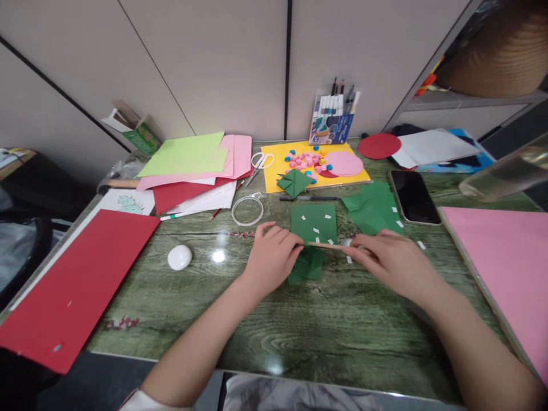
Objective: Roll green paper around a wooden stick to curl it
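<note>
A thin tan stick [326, 246] spans the gap between my hands, just above the table. My left hand [274, 252] pinches its left end, where a bit of green shows at the fingertips. My right hand [389, 260] grips the other end between thumb and fingers. Just beyond the stick lies a green paper square [314, 220] with several small white strips on it. Below the stick, a smaller piece of folded green paper [307, 265] sits partly beside my left fingers. A larger green paper piece [374, 206] lies past my right hand, with more white strips near it.
Yellow sheet [270, 165] at the back carries pink balls, a pink circle and a folded green shape [294, 182]. White scissors [260, 162], a wire coil [247, 211], a black pen [309, 198], a phone [414, 197], a white lump [180, 258] and red paper [81, 279] surround the hands.
</note>
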